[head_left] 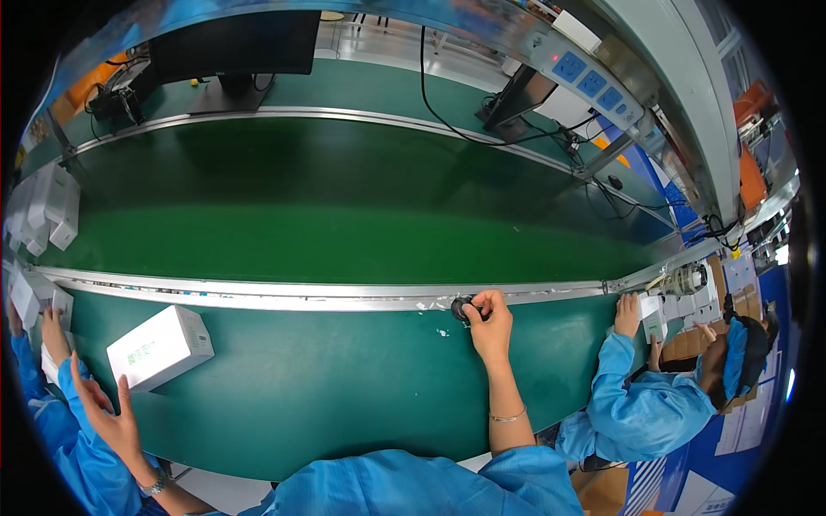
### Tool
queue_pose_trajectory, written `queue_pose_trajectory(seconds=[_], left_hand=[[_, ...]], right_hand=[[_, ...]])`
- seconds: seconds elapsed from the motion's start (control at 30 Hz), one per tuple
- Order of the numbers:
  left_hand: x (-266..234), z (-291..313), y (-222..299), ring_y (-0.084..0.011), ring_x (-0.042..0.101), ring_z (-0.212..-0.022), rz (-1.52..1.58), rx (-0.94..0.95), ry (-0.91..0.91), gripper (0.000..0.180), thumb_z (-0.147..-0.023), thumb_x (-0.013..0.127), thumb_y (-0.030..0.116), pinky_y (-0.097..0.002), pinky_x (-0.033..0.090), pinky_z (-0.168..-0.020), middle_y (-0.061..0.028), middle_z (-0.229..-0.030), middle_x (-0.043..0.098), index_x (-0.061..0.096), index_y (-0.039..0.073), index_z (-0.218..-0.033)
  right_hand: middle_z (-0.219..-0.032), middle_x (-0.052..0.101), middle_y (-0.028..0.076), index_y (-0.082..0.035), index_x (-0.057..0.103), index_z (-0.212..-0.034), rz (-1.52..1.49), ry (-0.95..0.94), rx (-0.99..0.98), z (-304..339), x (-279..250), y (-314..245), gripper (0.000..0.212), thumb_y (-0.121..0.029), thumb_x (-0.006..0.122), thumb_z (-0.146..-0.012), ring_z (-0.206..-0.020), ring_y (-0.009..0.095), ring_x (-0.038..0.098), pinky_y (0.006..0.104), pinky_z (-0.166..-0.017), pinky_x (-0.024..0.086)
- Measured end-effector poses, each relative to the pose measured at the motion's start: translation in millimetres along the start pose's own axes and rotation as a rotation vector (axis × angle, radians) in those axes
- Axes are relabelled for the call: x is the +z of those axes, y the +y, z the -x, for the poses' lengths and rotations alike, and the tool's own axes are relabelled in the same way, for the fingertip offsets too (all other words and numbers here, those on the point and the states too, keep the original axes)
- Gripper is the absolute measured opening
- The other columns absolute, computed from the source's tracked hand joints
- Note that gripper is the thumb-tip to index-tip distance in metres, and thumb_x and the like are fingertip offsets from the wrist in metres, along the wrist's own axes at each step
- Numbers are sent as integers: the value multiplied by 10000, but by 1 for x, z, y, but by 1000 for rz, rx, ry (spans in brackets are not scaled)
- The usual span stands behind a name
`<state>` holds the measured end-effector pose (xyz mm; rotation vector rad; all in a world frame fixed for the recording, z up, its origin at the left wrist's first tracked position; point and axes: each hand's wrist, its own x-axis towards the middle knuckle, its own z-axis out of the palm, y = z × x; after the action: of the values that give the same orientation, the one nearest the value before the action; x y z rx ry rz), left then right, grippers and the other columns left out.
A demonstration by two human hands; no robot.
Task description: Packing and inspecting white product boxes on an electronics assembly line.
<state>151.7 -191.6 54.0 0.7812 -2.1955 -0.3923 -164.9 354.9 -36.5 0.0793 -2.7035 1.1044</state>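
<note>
Two bare hands, which I log remotely by clock bearings from the centre of my view. Item: right hand point(492, 328), 5 o'clock — thumb and fingers pinched closed on a black round object point(459, 308), at 10 o'clock of that hand, by the near edge of the metal rail point(361, 298); white scraps point(442, 333) close by. Item: left hand point(114, 426), 8 o'clock — digits spread wide, gripping nothing, one fingertip against or just before a white box point(163, 344); I cannot tell which. The box sits on the green worktop point(327, 378). Item: co-worker point(641, 413) in blue, 4 o'clock. Item: black monitor point(232, 43), 11 o'clock.
</note>
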Motion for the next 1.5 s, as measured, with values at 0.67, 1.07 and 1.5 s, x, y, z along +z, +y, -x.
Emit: queue_pose_trajectory(seconds=[0.67, 1.07, 1.5], left_hand=[[168, 150, 234, -169, 479, -518, 958, 586, -858, 104, -864, 772, 105, -332, 413, -498, -14, -657, 533, 749, 141, -959], [162, 137, 241, -140, 470, -494, 880, 359, -1097, 108, -833, 799, 77, -298, 393, -480, -8, -607, 479, 759, 110, -927], [161, 140, 247, -129, 459, -477, 879, 354, -1084, 106, -824, 801, 55, -287, 397, -481, -16, -608, 481, 764, 87, -918]], right_hand=[[-1029, 662, -30, -117, 611, -1135, -299, 116, 185, -9, -2, 17, 490, -269, 894, -764, -660, 117, 485, 303, -654, 465], [-1130, 627, 72, -80, 608, -1154, 116, 252, -58, 0, -21, -19, 412, -211, 819, -825, -914, 241, 577, 394, -799, 478], [-1468, 452, 343, -18, 335, -1532, 479, 556, 698, 5, -154, 50, 1057, -599, 784, -772, -1261, 518, 559, 596, -1015, 461]])
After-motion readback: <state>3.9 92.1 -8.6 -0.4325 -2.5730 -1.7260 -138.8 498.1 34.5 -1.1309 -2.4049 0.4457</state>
